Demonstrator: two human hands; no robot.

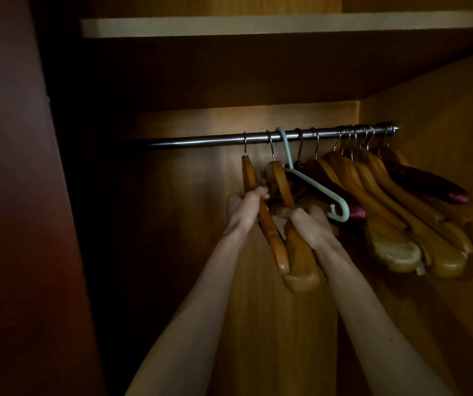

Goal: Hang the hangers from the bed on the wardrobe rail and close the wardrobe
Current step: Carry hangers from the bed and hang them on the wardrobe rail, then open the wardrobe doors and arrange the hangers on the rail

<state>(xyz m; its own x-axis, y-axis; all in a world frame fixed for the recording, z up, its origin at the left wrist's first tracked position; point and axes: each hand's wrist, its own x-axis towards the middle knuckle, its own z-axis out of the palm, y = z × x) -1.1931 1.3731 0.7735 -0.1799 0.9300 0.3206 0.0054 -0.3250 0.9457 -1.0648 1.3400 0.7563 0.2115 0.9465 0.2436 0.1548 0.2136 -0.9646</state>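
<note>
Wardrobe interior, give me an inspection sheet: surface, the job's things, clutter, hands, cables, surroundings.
Surface: metal rail spans the wardrobe under a shelf; its left part is bare.
Job's things: two wooden hangers hooked leftmost on the rail, leftmost hanger and second hanger; a pale green plastic hanger, dark padded hangers and a bunch of wooden hangers hang to the right.
Clutter: nothing seen.
Hands: left hand grips the leftmost hanger; right hand grips the second.
Cables: nothing seen.
Surroundings: dim light; dark wardrobe side panel on the left; the door is not in view.
</note>
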